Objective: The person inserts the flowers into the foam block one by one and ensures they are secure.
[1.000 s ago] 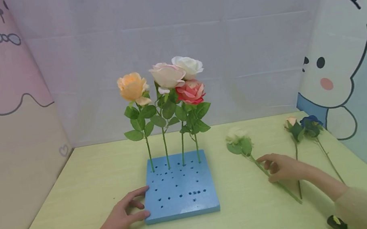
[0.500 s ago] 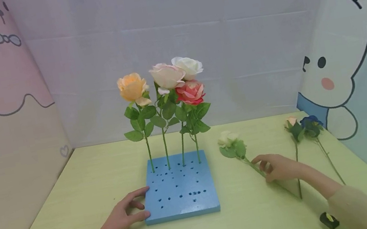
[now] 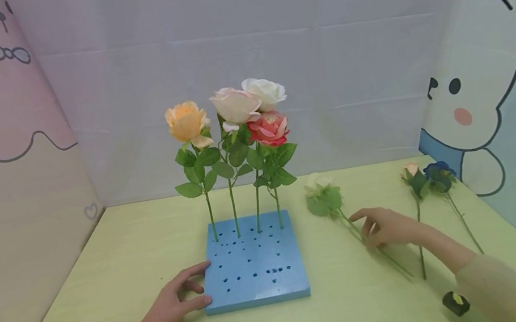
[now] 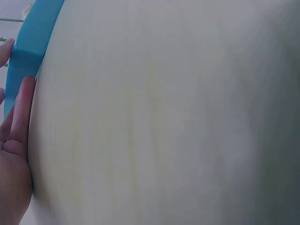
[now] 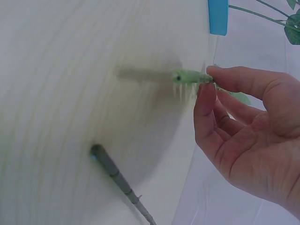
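Observation:
A pale cream rose [image 3: 320, 184] with green leaves lies slanted over the table, right of the blue board. My right hand [image 3: 389, 227] pinches its green stem [image 5: 190, 77] between thumb and fingertips; in the right wrist view, the stem's cut end points away from the hand, raised off the surface. My left hand [image 3: 171, 300] touches the left side of the blue pegboard [image 3: 240, 296], its fingers loosely extended and not wrapped around it. Several roses stand upright in the board's back row: an orange one [image 3: 186, 122], a pale pink one [image 3: 234, 105], a white one [image 3: 266, 92] and a coral-red one [image 3: 270, 129].
A peach rose [image 3: 415, 182] and a dark blue rose [image 3: 441, 176] lie at the table's right side. Small holes cover the board's front part. Walls with cartoon drawings flank the pale yellow table [image 3: 114, 255], and a white cloth [image 3: 348, 53] hangs behind.
My right hand has shifted slightly left with the cream rose, whose stem has come up off the table. My left hand and the board have stayed put.

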`<state>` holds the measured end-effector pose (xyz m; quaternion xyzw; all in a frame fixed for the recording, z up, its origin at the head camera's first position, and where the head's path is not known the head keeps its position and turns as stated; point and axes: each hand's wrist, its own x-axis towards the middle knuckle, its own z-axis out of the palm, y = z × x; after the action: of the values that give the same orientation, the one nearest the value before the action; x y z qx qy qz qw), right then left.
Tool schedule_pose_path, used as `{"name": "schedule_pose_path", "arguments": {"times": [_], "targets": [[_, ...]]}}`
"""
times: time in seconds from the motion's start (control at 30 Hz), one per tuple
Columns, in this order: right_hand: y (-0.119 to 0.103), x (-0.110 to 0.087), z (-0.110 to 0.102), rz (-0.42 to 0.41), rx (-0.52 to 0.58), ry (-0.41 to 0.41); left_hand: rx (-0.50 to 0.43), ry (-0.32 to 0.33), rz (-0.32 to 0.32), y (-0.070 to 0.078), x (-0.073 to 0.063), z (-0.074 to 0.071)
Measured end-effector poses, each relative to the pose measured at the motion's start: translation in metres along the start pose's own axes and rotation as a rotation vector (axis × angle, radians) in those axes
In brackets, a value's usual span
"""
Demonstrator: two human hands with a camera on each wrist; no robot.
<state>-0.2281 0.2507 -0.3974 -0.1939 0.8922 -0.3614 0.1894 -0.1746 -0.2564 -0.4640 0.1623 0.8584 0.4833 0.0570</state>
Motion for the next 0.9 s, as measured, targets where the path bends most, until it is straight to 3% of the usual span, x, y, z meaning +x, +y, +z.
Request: {"name": "schedule_pose_path", "arguments": {"times": [0.4, 0.9], "targets": [[-0.012, 0.003, -0.012, 0.003, 0.063, 0.134, 0.014, 0.003, 0.010, -0.001, 0.000, 0.000], [-0.050, 0.002, -0.018, -0.102, 0.069, 0.462, 0.047, 0.012, -0.001, -0.001, 0.000, -0.001]]}}
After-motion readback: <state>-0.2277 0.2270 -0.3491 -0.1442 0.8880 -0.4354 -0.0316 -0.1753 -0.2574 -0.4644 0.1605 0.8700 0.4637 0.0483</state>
